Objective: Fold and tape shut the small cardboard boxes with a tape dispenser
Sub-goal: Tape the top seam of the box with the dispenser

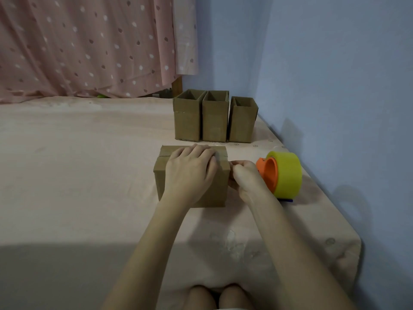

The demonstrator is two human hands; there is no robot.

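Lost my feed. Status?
Left hand flat on closed box. Right hand pinching at box edge beside tape dispenser. Nothing in the way.

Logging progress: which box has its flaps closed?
The near box under the left hand; the three boxes behind stand open-topped.

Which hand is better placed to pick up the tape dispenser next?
The right hand, I think: it is beside the orange dispenser with the yellow tape roll. The left hand lies flat on the closed brown cardboard box.
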